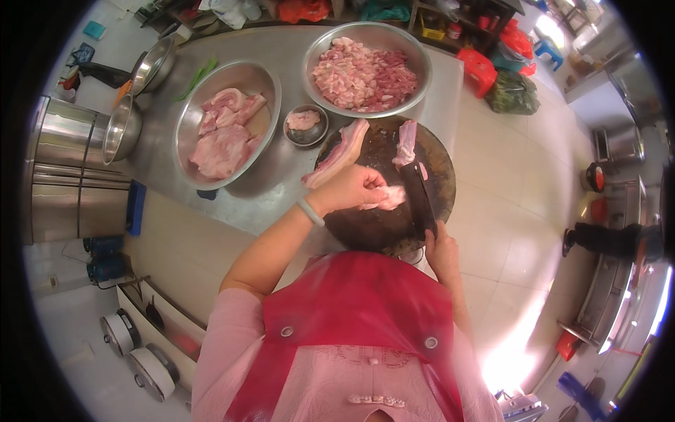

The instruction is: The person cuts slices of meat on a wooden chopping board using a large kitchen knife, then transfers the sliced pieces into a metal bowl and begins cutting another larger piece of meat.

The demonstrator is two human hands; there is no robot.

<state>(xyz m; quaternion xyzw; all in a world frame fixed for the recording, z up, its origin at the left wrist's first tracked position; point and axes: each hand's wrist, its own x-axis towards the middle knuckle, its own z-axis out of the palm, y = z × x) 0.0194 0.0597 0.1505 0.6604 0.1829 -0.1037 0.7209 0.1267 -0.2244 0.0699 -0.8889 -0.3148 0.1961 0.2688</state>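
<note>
My left hand pinches a small pale piece of raw meat above the round chopping block. In my right hand is the handle end of a dark cleaver, its blade over the block's right half. Just beyond the blade lies a cut chunk of raw meat, with a small bit beside it. A long strip of meat with skin and fat rests at the block's left side, partly behind my left hand.
Chopped meat fills a large steel bowl behind the block. Bigger slabs lie in an oval steel basin at left, with a small metal bowl between. Green peppers lie on the steel table. A person's leg shows at far right.
</note>
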